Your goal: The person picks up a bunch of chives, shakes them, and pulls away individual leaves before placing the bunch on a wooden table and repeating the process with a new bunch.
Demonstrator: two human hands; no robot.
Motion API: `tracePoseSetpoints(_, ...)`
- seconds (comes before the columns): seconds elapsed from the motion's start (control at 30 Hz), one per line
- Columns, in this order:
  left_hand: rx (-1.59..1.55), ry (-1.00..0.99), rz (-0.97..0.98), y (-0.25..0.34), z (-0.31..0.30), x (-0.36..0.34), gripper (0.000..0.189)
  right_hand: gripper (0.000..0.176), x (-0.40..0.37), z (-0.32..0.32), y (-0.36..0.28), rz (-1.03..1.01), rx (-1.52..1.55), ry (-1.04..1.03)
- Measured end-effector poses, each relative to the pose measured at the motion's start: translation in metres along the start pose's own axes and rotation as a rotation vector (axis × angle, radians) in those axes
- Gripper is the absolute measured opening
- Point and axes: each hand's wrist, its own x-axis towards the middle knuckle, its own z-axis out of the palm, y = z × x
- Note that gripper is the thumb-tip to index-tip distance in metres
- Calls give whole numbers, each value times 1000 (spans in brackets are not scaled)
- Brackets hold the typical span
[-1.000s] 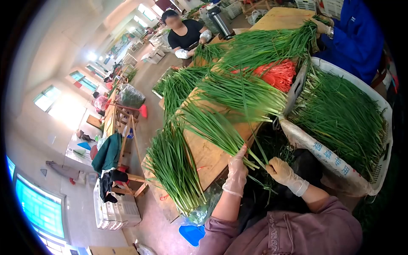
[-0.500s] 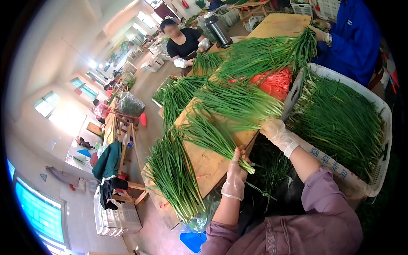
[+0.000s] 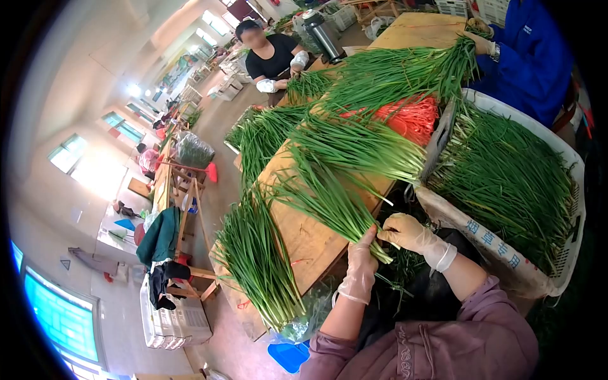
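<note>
My left hand, in a thin clear glove, is closed round the stem end of a bunch of garlic chives. The green leaves of this bunch stretch away over the wooden table. Close beside it, my gloved right hand has its fingers pinched together at the pale stem ends, on what look like a few chive stems. To the left lies a thick bundle of chives on the table edge. A loose pile of chives lies beyond my right hand, its white ends pointing toward the crate.
A white plastic crate full of chives stands at the right. Red ties lie on the wooden table. Across it, a person in black and a person in blue handle chives. A steel flask stands at the back.
My right hand has moved left and nearer, from the loose pile to beside my left hand, and its fingers have closed. The left hand still holds its bunch, slightly shifted right.
</note>
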Motion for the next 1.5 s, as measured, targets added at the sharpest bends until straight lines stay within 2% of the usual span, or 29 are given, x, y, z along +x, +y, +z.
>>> tracePoseSetpoints(0.07,22,10,68,2,-7,10,13,24,0,-1,-14,-109,-261,181)
tracePoseSetpoints(0.13,-142,-62,95,24,-3,11,12,22,-10,-2,-19,-34,-286,183)
tracePoseSetpoints(0.2,-99,-8,156,50,-4,9,11,19,-27,-7,-15,-5,-497,-39)
tracePoseSetpoints(0.27,-112,54,276,72,-15,19,14,19,-65,-5,17,39,-607,-255)
tracePoseSetpoints(0.3,-153,51,242,82,-16,18,14,21,-69,-14,22,249,-600,-555)
tracePoseSetpoints(0.33,-191,47,207,88,-15,18,13,26,-67,-21,25,416,-648,-674)
tracePoseSetpoints(0.37,-265,-28,120,86,-22,27,11,28,-57,-24,28,369,-588,-441)
tracePoseSetpoints(0.4,-263,-28,119,82,-21,31,11,31,-44,-27,26,318,-523,-216)
tracePoseSetpoints(0.47,-315,-23,-148,68,-18,35,11,35,-8,-38,4,344,-431,69)
tracePoseSetpoints(0.5,-97,-148,-179,59,-20,37,14,32,7,-32,10,327,-428,130)
tracePoseSetpoints(0.53,-96,-83,-222,45,-19,43,13,30,20,-21,25,310,-427,194)
tracePoseSetpoints(0.6,-125,19,-170,15,-24,60,12,26,36,2,62,448,-33,-25)
tracePoseSetpoints(0.63,-85,-3,-163,21,-6,37,16,24,36,1,38,559,262,-23)
tracePoseSetpoints(0.73,-80,-101,-177,27,3,13,21,35,20,13,13,83,-92,-12)
tracePoseSetpoints(0.77,-60,-209,-137,27,-7,18,23,38,16,10,1,-9,-72,-87)
tracePoseSetpoints(0.8,-76,-326,-204,32,-28,29,21,42,11,5,-11,-99,-48,-160)
tracePoseSetpoints(0.83,-140,-268,-215,47,-19,10,20,45,19,-11,-21,239,210,-374)
tracePoseSetpoints(0.87,-201,-219,-220,64,-6,-11,20,49,22,-13,-8,146,7,-157)
tracePoseSetpoints(0.93,-426,-276,-254,96,-5,-29,21,57,35,-13,4,55,-136,128)
tracePoseSetpoints(0.97,-514,-368,-255,108,-3,-40,27,57,45,-8,8,54,-124,133)
tracePoseSetpoints(1.03,-659,-509,-272,126,-1,-62,37,100,76,11,10,71,-362,36)
tracePoseSetpoints(1.07,-716,-564,-289,132,2,-72,41,100,96,22,8,67,-352,43)
tracePoseSetpoints(1.13,-711,-590,-292,139,17,-97,44,111,136,47,6,205,-420,-123)
tracePoseSetpoints(1.2,-711,-676,-316,144,32,-120,40,103,154,61,15,181,-478,-191)
tracePoseSetpoints(1.27,-692,-751,-240,154,39,-134,50,96,162,76,25,156,-540,-265)
tracePoseSetpoints(1.33,-660,-849,-194,169,49,-144,50,75,143,92,37,-225,-814,-395)
tracePoseSetpoints(1.37,-648,-882,-200,176,55,-147,47,75,132,96,35,-228,-816,-393)
tracePoseSetpoints(1.47,-610,-897,-118,191,70,-143,41,48,73,93,8,-504,-541,-422)
tracePoseSetpoints(1.5,-615,-899,-116,193,75,-139,41,46,51,90,5,-573,-457,-376)
